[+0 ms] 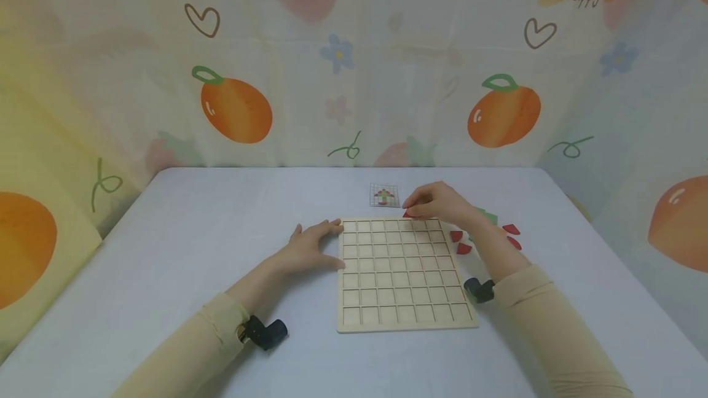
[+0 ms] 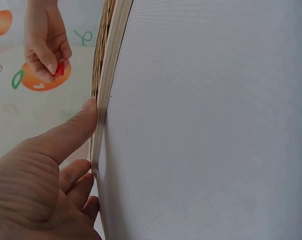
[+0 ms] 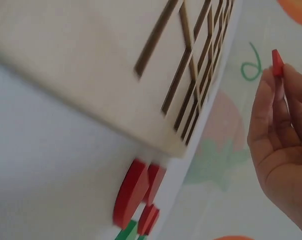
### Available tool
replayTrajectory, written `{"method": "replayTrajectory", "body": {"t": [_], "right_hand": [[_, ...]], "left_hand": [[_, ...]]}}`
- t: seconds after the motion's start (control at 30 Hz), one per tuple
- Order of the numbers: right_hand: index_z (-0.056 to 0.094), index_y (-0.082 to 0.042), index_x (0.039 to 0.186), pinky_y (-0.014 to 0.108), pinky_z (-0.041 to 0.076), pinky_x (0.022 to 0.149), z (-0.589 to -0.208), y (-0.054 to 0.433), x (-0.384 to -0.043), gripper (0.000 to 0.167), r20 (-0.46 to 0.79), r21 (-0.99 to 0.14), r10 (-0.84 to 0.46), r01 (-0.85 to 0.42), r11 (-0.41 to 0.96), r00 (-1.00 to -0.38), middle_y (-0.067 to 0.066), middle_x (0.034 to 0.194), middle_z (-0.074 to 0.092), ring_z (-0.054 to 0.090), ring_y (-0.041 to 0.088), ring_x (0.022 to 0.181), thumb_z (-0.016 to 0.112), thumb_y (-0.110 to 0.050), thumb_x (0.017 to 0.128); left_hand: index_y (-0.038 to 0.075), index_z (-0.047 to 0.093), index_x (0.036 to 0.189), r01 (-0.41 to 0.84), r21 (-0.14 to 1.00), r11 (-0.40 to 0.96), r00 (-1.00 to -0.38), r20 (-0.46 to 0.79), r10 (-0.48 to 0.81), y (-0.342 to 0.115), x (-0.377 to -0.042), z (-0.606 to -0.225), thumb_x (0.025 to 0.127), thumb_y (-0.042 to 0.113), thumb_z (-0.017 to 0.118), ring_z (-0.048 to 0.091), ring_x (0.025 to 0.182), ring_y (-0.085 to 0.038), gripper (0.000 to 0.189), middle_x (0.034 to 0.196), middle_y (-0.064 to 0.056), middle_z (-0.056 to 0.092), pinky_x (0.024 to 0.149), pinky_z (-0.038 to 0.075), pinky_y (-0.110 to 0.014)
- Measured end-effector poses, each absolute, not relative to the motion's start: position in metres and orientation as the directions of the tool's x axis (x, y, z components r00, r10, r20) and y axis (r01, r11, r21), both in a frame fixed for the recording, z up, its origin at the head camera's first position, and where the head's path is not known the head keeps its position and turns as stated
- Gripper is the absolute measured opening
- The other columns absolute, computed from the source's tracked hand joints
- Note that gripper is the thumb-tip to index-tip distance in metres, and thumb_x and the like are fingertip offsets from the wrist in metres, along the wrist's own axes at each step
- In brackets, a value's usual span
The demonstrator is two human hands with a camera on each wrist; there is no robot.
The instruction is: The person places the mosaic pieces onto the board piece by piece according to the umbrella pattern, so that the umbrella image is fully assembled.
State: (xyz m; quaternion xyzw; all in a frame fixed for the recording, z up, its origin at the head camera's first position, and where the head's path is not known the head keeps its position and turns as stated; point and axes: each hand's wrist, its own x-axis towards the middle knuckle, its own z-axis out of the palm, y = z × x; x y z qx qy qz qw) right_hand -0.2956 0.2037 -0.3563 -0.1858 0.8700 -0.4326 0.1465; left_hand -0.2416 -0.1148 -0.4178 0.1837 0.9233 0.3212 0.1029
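A square wooden grid board (image 1: 406,328) lies on the table, its cells holding no pieces. My left hand (image 1: 310,247) rests against the board's left edge; in the left wrist view the thumb (image 2: 78,127) and the other fingers touch its side, mostly extended. Over the board's far edge, my right hand (image 1: 439,204) pinches a small red piece (image 1: 407,214) between thumb and fingertips. The right wrist view shows this red piece (image 3: 277,63) held up off the board, one end tapering. Its full outline is partly hidden by the fingers.
Several red quarter-round pieces (image 1: 463,249) lie right of the board, beside green pieces (image 1: 488,216) partly covered by my right arm. Behind the board lies a small pattern card (image 1: 384,195) with a coloured figure on a grid. A printed cloth (image 1: 387,109) hangs behind the white table (image 1: 249,201).
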Motion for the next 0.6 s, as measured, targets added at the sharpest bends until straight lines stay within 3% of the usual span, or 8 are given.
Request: {"method": "replayTrajectory", "body": {"t": [0.33,0.6], "right_hand": [[0.073,-0.003,0.107,0.029,0.061,0.081,-0.356,0.178,-0.289,0.022,-0.185,-0.767,-0.481,-0.18,0.616,-0.857,0.006,0.098,0.076,0.071,0.017,0.087,0.07,-0.015,0.09],[0.077,-0.011,0.097,0.025,0.05,0.078,-0.363,0.169,-0.287,0.012,-0.194,-0.697,-0.489,-0.231,0.679,-0.851,0.002,0.087,0.076,0.062,0.012,0.079,0.075,-0.014,0.086]], "left_hand": [[0.012,0.048,0.145,0.272,0.631,0.727,-0.912,-0.073,0.405,-0.115,-0.242,-0.418,0.076,0.037,0.082,0.024,0.154,-0.032,0.081,0.161,-0.002,0.037,0.12,-0.004,-0.07],[0.012,0.048,0.145,0.276,0.629,0.726,-0.91,-0.071,0.408,-0.115,-0.241,-0.418,0.077,0.037,0.081,0.024,0.154,-0.033,0.08,0.161,-0.002,0.037,0.12,-0.004,-0.07]]}}
